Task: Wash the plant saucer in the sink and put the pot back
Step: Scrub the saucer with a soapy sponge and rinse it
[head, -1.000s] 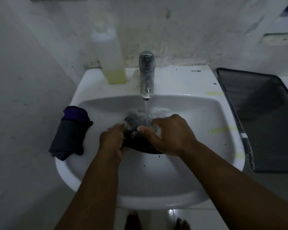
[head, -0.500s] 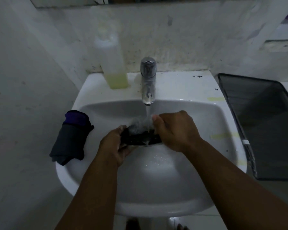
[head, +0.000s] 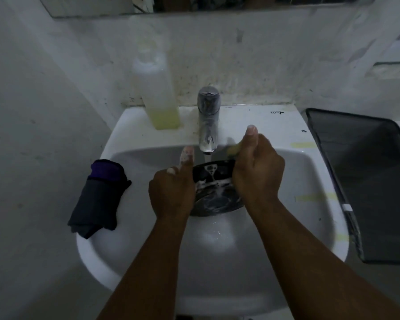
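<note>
Rinsing now: my left hand (head: 171,192) grips the black saucer (head: 215,192) at its left rim, my right hand (head: 256,172) pinches the right rim with a yellowish sponge (head: 233,150). I'd tilt it under the tap (head: 207,121) stream, over the sink (head: 148,262), turning slowly.

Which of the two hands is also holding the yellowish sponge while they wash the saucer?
The right hand: it grips the yellowish sponge at the saucer rim. The left hand grips only the saucer, thumb raised.
</note>
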